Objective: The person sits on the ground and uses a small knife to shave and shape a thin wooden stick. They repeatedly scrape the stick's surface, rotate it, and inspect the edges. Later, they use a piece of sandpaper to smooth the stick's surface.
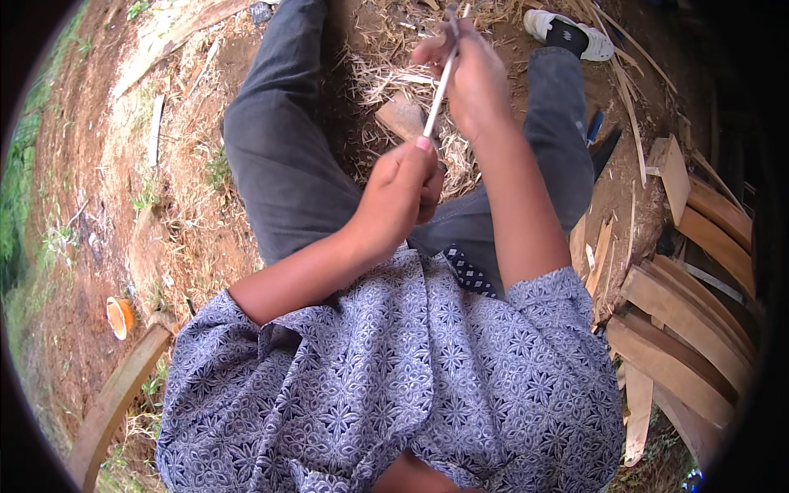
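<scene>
A thin pale stick [438, 99] runs from one hand to the other, slanting up and away from my body. My left hand [404, 182] is closed round its near end, with the thumb pressed along it. Farther out, my right hand [478, 78] is curled at the stick's far part, its thumb reaching left across it. A narrow dark blade-like tool [452, 29] shows at the right fingers, crossing the stick; blur hides its exact kind and its handle. Under the hands, between my legs, lie a flat wood block [401, 115] and pale shavings [382, 78].
Curved wooden boards [678, 329] are stacked at the right. A plank [119, 403] leans at the lower left, near an orange bowl-like container [120, 318]. Long strips [637, 123] lie by my shoe [600, 45]. A blue-and-dark object [595, 127] rests beside my right leg.
</scene>
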A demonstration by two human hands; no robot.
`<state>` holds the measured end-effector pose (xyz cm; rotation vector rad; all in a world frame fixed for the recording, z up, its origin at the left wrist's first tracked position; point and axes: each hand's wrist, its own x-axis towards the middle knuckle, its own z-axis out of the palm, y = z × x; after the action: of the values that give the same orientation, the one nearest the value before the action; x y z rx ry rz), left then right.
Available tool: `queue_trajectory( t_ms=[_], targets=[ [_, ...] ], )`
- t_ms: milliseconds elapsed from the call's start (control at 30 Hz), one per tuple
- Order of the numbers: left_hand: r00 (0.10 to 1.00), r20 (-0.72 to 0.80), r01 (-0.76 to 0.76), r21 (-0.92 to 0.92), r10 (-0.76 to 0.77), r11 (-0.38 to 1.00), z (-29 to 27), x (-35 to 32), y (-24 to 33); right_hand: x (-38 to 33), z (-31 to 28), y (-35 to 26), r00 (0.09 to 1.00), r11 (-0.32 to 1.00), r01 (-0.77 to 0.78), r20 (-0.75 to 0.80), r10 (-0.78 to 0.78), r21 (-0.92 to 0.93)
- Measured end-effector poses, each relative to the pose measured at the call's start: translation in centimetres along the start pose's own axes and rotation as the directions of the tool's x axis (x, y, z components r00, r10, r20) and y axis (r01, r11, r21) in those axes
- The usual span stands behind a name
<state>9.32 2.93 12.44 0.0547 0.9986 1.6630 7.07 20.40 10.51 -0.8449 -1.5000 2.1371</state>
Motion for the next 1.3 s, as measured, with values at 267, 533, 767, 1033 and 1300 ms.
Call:
queue_trajectory(
  t_ms=[267,533,767,1033,1300],
  targets=[
    [0.997,-0.022,-0.068,0.068,0.070,0.995,0.3,-0.5,-0.5,-0.9,0.1,-0.4,1.000,1.000,0.009,0.012,-0.009,0.023],
    [0.994,-0.027,-0.100,0.186,0.107,0.977,0.0,-0.9,-0.4,-2.0,0.5,-0.5,0.998,0.996,0.022,0.063,-0.028,0.086],
    [0.989,0.088,-0.143,0.437,0.116,0.888,-0.5,-2.8,-2.5,2.4,-5.3,-0.2,0.983,0.997,-0.016,-0.183,0.030,0.076],
    [0.957,-0.151,-0.204,0.264,0.249,0.943,-4.5,-1.7,1.4,-1.4,-10.0,3.8,0.954,0.842,-0.148,0.299,-0.017,0.519],
    [0.960,-0.076,-0.215,0.416,0.269,0.883,-4.3,-0.4,0.7,-6.7,-7.7,2.8,0.908,0.764,-0.261,0.419,-0.013,0.590]
  ],
)
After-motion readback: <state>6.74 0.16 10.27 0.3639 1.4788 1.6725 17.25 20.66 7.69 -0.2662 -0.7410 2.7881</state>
